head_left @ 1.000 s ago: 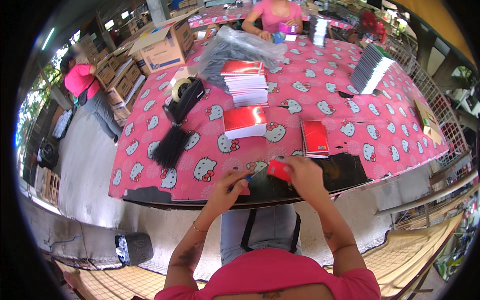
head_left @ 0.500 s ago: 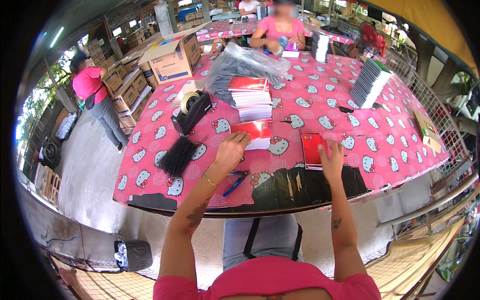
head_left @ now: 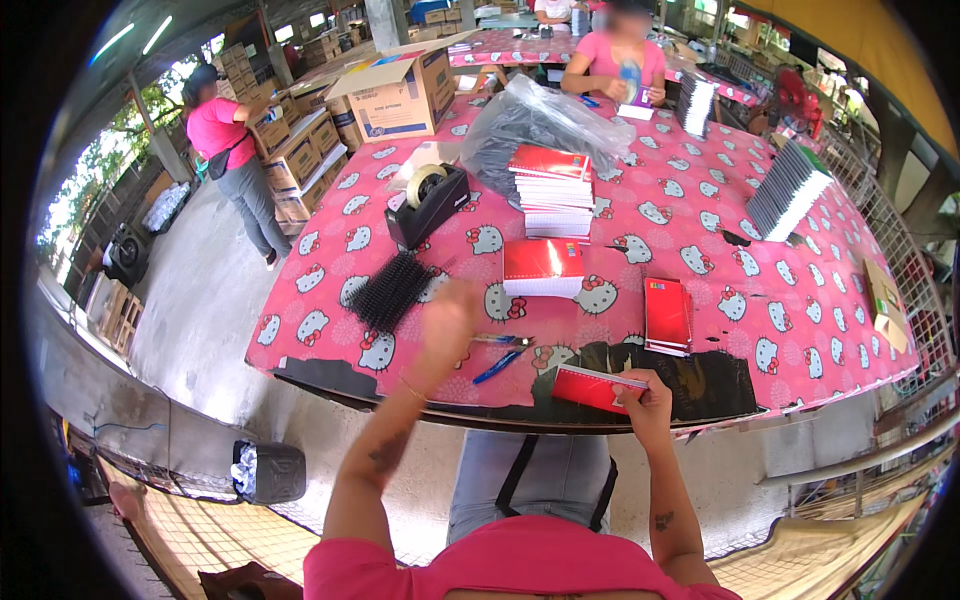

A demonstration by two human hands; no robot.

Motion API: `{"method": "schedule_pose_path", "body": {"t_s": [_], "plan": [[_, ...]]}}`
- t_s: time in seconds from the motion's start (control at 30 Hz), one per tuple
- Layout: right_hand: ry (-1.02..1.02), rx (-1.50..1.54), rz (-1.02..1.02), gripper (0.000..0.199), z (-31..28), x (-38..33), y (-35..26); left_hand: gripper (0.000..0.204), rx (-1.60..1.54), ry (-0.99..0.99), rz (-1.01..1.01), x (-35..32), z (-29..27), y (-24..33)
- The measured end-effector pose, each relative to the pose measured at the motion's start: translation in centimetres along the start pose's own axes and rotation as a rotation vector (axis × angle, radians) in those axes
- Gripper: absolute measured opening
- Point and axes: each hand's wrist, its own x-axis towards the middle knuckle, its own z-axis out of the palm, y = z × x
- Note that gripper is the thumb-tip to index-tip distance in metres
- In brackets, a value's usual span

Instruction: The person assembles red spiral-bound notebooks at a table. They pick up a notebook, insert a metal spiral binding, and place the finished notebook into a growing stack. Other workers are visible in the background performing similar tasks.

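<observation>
Holding a red notebook (head_left: 588,389), the right hand (head_left: 652,402) has drawn back.

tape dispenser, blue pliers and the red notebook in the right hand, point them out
Tape dispenser (head_left: 433,212), head view: black body.
Blue pliers (head_left: 499,366), head view: lower handle.
Held red notebook (head_left: 588,388), head view: red cover.

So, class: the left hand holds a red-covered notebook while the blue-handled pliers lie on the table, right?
Not quite: the head view shows the right hand holding the red-covered notebook, not the left hand. The blue-handled pliers do lie on the table.
</observation>
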Motion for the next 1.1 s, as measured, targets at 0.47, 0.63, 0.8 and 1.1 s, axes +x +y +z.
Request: {"method": "schedule_pose_path", "body": {"t_s": [0.47,0.63,0.8,1.1], "plan": [[-0.029,0.004,-0.034,0.028,1.4,-0.3,-0.7,0.015,0.521,-0.116,-0.02,-1.6,-1.5,-8.1],[-0.042,0.134,0.032,0.021,1.8,-0.2,-1.0,0.013,0.511,-0.109,-0.033,-2.5,-0.9,-7.9],[-0.021,0.07,-0.006,0.021,1.6,-0.6,-1.4,0.013,0.448,0.016,0.044,-2.8,-0.6,-6.2],[-0.08,-0.034,0.027,0.019,1.1,0.3,-1.6,0.012,0.197,0.196,-0.091,-1.1,-2.6,-3.9]]}}
